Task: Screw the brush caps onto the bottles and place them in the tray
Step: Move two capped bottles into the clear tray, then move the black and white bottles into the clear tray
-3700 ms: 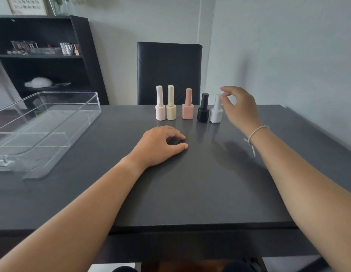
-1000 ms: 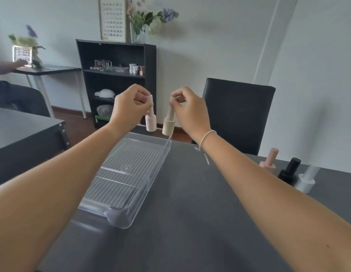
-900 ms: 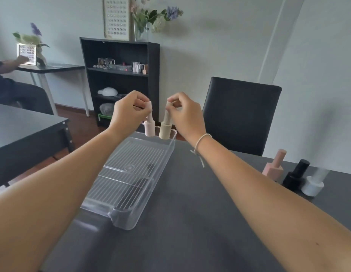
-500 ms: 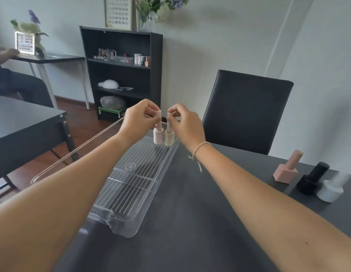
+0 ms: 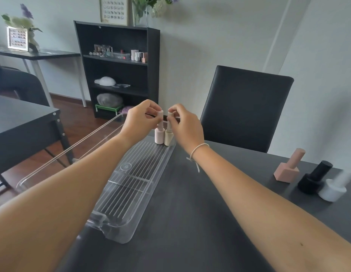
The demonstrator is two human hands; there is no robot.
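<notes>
A: What is seen at the left, and how far along does the job look?

B: A clear ribbed plastic tray (image 5: 131,179) is laid at the left of the dark desk (image 5: 190,222). At its far end a pale pink round bottle (image 5: 159,136) is pinched at its tall cap by the left hand (image 5: 140,120), fingers closed on it. Just beside it, nearly touching, a cream round bottle (image 5: 168,137) is gripped the same way by the right hand (image 5: 185,126). Both bottles appear set on the tray floor, upright and capped, though release is not yet made.

A: And what is left?

B: Three are judged outstanding, all on the desk at the far right: a peach square-based bottle (image 5: 287,169), a black round bottle (image 5: 313,180) and a white round bottle (image 5: 333,188), the last blurred. Caps are seen on all; how tightly they are screwed cannot be told.

A: Is anything in the way?

B: Nothing is seen between tray and bottles. A black chair (image 5: 243,107) is placed behind the desk, well clear.
</notes>
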